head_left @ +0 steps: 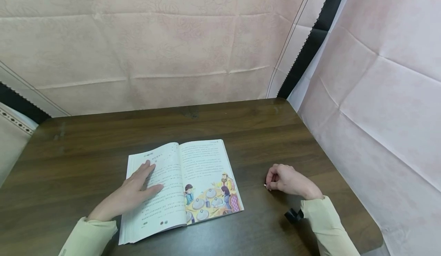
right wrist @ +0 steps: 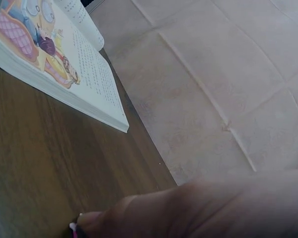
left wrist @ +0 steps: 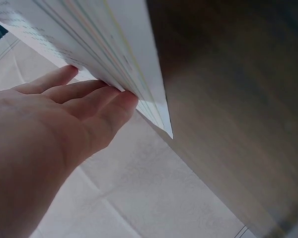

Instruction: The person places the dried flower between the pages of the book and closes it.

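Note:
An open book (head_left: 212, 158) lies on the table, text on both pages and a coloured picture of people at a meal low on its right page. My left hand (head_left: 129, 192) rests on the left page, thumb spread from the straight fingers; in the left wrist view the fingers (left wrist: 116, 106) lie along the edges of the loose pages. To the right of the book, my right hand (head_left: 289, 180) is close over the tabletop with curled fingers. Its fingertips pinch a small thing (right wrist: 73, 229) with white, pink and dark parts, mostly hidden; I cannot tell its kind.
The dark brown wooden table (head_left: 103, 133) reaches to a pale cloth wall (head_left: 155, 56) behind and another cloth (head_left: 386, 106) on the right. A black strap (head_left: 293, 215) hangs under the right wrist, by the sleeve.

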{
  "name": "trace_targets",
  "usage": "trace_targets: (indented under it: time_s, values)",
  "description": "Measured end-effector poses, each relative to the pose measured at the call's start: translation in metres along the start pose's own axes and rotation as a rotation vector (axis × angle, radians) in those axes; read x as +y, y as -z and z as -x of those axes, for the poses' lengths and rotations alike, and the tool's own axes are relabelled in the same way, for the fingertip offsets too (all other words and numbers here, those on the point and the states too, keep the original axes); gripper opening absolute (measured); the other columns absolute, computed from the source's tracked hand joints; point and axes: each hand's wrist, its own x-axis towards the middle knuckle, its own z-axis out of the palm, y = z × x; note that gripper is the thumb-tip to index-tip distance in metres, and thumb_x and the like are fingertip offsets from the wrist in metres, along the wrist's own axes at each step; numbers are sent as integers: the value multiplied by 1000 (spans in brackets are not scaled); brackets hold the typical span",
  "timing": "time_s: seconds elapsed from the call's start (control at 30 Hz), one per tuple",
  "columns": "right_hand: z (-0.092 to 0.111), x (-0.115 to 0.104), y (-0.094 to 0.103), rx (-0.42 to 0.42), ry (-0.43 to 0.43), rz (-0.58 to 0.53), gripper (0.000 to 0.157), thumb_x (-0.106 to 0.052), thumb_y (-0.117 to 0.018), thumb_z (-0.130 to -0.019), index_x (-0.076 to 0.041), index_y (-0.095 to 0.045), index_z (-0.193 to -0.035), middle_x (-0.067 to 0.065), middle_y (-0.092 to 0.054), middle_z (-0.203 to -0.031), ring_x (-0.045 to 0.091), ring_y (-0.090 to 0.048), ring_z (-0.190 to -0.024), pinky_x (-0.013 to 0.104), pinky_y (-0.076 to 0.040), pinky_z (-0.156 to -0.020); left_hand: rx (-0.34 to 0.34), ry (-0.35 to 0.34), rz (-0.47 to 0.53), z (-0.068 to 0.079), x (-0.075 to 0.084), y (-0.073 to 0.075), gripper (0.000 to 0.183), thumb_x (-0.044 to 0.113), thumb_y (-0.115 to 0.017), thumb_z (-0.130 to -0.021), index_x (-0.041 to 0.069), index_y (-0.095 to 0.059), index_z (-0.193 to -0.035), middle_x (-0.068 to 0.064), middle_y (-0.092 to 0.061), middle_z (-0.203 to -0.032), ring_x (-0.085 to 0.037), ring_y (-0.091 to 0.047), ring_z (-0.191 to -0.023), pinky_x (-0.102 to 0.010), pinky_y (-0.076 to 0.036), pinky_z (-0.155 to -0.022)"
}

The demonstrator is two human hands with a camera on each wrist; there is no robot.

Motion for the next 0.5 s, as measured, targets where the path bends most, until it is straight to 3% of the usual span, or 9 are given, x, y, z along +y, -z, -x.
trace_targets:
  time_s: [0.23, 0.37, 0.5]
  values:
    - [-3, -2, 2, 34, 24, -77, 7, -8, -70, -89, -13, -64, -87, -4, -67, -79, 16, -65, -69, 25, -49, -62, 5, -8, -4, -1, 0, 1, 94, 62, -55, -90, -2, -24, -152, -24, -10, -159, -47, -9, -144, -70, -15, -106]
    - [-5, -3, 1, 67, -5, -12, 14, -17, -77, -84, -15, -65, -89, -7, -65, -74, 11, -62, -67, 29, -47, -68, 5, -5, 1, 0, 0, 0, 94, 61, -56, -90, -1, -24, -152, -24, -10, -160, -47, -9, -144, -70, -15, -107]
    - [-6, -1, -1, 73, -48, 78, 16, -24, -81, -80, -19, -66, -86, -11, -60, -75, 6, -55, -70, 42, -36, -86, 3, 1, 0, 0, 1, 0, 94, 62, -56, -90, -1, -24, -152, -24, -10, -159, -47, -9, -144, -70, -16, -107]
